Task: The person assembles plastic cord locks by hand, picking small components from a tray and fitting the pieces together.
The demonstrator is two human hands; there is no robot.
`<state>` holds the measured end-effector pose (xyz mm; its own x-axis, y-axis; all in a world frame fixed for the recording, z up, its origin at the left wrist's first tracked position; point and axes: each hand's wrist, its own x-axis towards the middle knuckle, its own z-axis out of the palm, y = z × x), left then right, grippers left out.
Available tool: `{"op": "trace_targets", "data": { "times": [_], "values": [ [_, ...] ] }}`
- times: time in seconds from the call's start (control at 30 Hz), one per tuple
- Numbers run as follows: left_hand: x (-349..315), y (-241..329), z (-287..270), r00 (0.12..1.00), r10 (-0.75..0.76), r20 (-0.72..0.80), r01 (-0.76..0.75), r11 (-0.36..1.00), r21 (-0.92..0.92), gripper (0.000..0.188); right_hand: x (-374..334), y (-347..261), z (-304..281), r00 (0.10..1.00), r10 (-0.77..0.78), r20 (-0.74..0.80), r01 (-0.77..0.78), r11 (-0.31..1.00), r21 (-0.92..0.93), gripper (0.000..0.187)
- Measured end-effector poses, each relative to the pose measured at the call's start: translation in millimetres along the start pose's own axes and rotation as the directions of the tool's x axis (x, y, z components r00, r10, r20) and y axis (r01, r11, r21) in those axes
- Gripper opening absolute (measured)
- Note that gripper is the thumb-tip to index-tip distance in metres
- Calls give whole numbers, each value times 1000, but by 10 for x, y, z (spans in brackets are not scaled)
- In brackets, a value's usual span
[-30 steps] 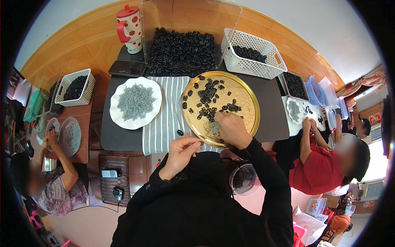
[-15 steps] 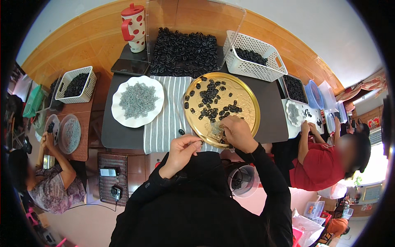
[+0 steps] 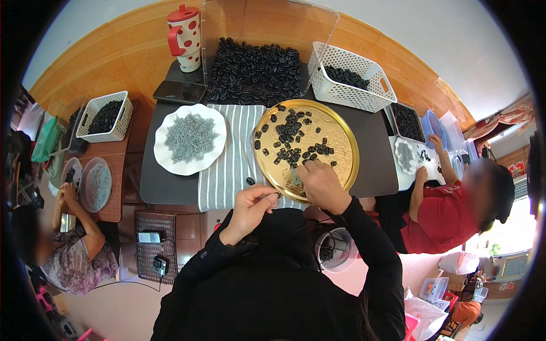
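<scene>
My left hand is held at the tray's near edge, with thumb and forefinger pinched on a small black plastic piece. Over the near part of the round gold tray hangs my right hand, its fingers closed and pointing down beside a small heap of clear pieces. Whatever those fingertips hold is hidden. Several black oval pieces lie scattered on the tray. One black oval piece rests on the striped cloth, just above my left hand.
A scalloped white plate of grey-clear small parts stands left. Behind are a clear bin of black rings, a white perforated basket, a dark phone and a spotted tumbler. Co-workers sit left and right.
My right hand has shifted a little left over the tray. My left hand stays put. The right co-worker has stretched one arm toward the blue basket.
</scene>
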<state>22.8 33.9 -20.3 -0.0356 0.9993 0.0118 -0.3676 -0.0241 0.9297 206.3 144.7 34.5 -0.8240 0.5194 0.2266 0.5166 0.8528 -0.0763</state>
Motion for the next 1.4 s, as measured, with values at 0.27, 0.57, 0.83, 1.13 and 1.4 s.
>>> {"op": "trace_targets", "data": {
  "times": [0.27,0.57,0.83,1.13,1.4],
  "values": [
    [-20,-16,-9,1000,5,9,-5,1000,8,13,-254,240,42,918,388,83,-345,675,652,12],
    [-9,16,20,1000,-29,2,29,998,-64,14,-385,-37,-84,757,600,257,-376,80,923,7],
    [-47,111,231,996,-86,28,90,981,-174,15,-307,-703,-32,830,510,-226,-89,520,849,8],
    [-88,155,290,998,-45,-35,40,989,-142,15,-292,-777,61,807,533,-255,-66,510,858,8],
    [-130,183,298,998,28,-60,-29,999,-17,15,-263,-753,102,849,395,-352,-24,693,721,5]
  ]
}}
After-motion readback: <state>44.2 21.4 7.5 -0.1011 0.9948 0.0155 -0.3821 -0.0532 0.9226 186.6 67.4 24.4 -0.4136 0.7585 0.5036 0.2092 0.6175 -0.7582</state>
